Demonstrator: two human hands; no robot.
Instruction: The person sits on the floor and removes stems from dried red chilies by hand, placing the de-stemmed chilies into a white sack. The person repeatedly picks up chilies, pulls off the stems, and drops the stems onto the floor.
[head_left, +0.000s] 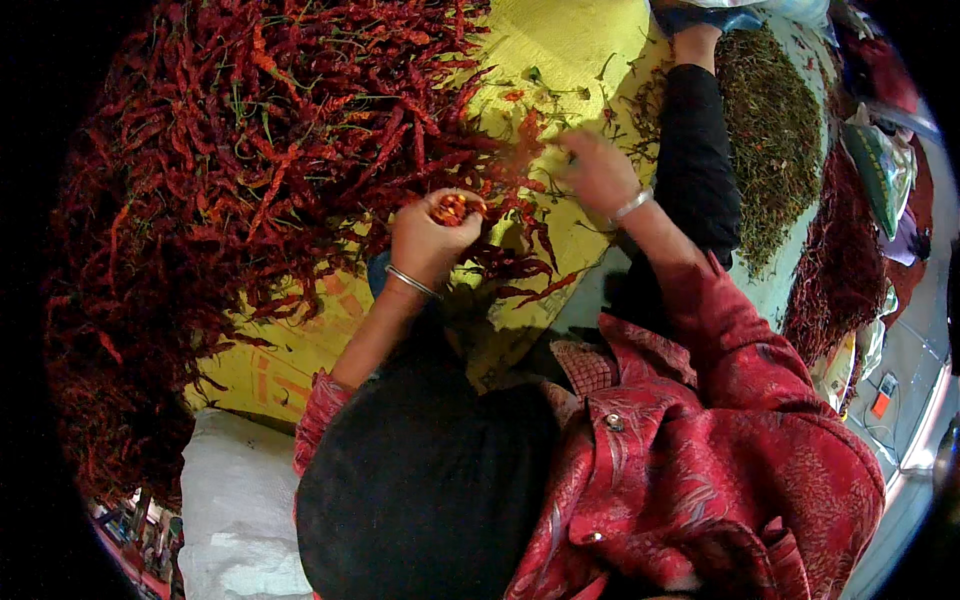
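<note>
Dried red chilli peppers (300, 127), many with green stems, lie in a large heap on a yellow woven sheet (555, 37). At the heap's near right edge my left hand (435, 232), with a metal bangle, is closed around several red chillies (452, 210), whose orange ends show on top. My right hand (600, 172), also with a bangle, is blurred above the yellow sheet, right of the heap. Whether it holds anything is unclear. Loose stems and chilli bits (551, 90) are scattered just beyond it.
A pile of greenish-brown stems (772, 142) lies right of my black-clad leg (697, 150). Farther right are a dark red heap (844, 255) and a green plastic bag (877, 172). A white sack (240, 502) is at the lower left.
</note>
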